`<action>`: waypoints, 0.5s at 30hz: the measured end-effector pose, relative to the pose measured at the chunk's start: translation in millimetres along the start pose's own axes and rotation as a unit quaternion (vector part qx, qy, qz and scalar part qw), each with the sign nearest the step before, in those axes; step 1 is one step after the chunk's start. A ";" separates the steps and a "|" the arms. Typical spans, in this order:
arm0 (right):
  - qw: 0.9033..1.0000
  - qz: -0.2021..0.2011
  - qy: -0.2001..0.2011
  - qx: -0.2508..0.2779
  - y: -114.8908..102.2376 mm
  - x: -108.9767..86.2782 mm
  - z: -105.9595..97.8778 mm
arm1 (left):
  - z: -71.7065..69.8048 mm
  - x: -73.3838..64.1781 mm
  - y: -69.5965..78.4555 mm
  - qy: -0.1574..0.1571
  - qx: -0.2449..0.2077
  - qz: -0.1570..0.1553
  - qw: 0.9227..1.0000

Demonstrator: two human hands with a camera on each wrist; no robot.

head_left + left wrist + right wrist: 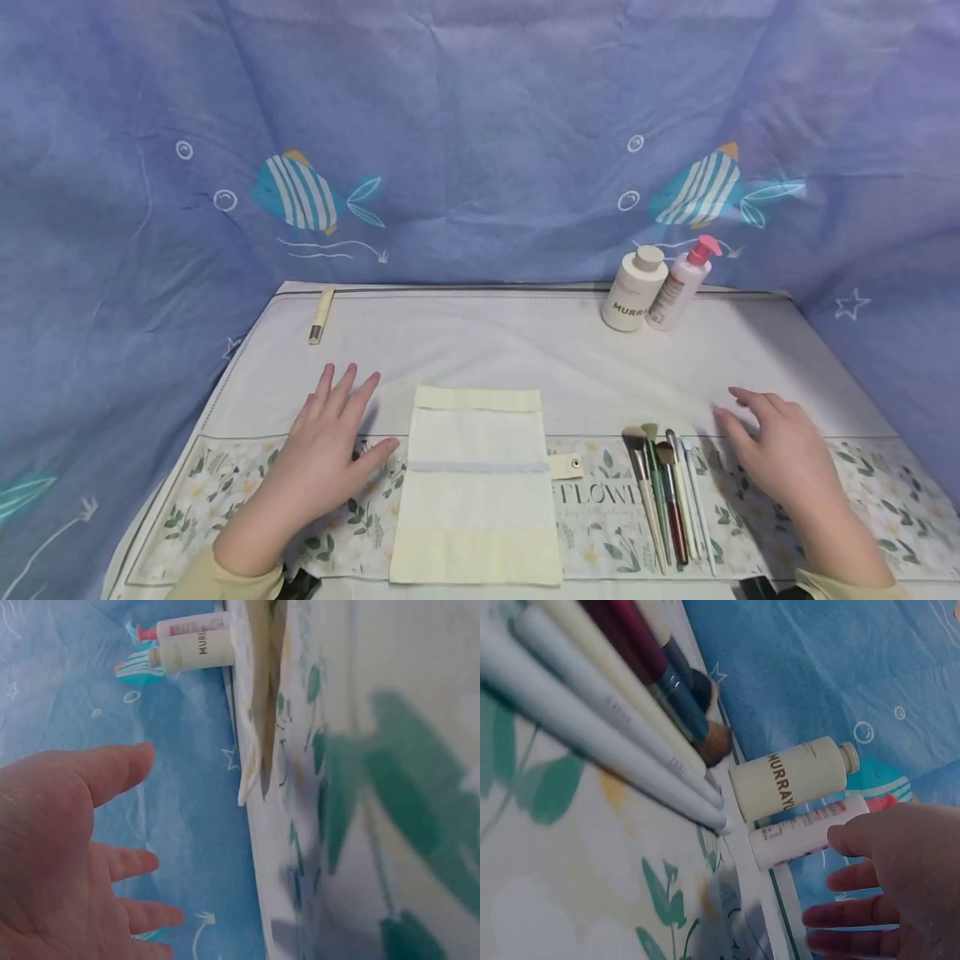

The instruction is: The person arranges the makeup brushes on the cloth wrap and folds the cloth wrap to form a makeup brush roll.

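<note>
A cream cloth brush roll (476,504) lies unfolded on the table, with a lilac band across it and a snap tab (567,466) at its right side. My left hand (324,454) is left of the roll, fingers spread, holding nothing. Several makeup brushes (660,500) lie side by side to the right of the roll, bristles pointing away from me. Beyond them on the right is my right hand (783,450), its fingers loosely bent and holding nothing. The right wrist view shows the brush handles (619,705) up close.
A white bottle (634,287) and a pink-topped pump bottle (681,283) stand at the back right. Toward the back left lies a slim cream tube-like item (321,317). A flower-print strip (225,492) crosses the tablecloth, and a blue fish-print curtain (480,142) hangs behind.
</note>
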State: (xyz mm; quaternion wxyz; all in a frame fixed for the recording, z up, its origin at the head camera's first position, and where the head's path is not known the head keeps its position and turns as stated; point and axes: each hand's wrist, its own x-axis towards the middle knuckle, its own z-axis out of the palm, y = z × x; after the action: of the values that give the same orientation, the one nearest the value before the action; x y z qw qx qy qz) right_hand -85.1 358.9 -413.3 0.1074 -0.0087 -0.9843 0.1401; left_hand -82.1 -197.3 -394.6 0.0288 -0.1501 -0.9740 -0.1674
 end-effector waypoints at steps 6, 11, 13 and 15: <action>0.999 -0.004 -0.044 0.015 -13.5 3.0 -8.6 | -1.6 0.2 -1.0 -0.003 0.003 -0.016 1.000; 0.995 0.007 -0.101 0.020 -18.6 -1.7 -9.0 | 1.5 2.1 0.4 -0.022 -0.019 -0.019 0.999; 0.992 0.005 -0.124 0.024 -19.0 -4.2 -7.6 | 4.4 4.3 1.6 -0.042 -0.049 -0.020 0.998; 0.990 -0.002 -0.141 0.029 -19.2 -6.4 -5.5 | 7.7 7.1 2.7 -0.066 -0.087 -0.022 0.994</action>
State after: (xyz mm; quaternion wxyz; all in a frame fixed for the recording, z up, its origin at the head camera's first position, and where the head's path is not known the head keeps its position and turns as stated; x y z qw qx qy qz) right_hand -77.4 341.6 -404.1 -0.0315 0.0158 -0.9851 0.1681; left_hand -88.1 -190.3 -400.3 -0.0527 -0.1413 -0.9585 -0.2419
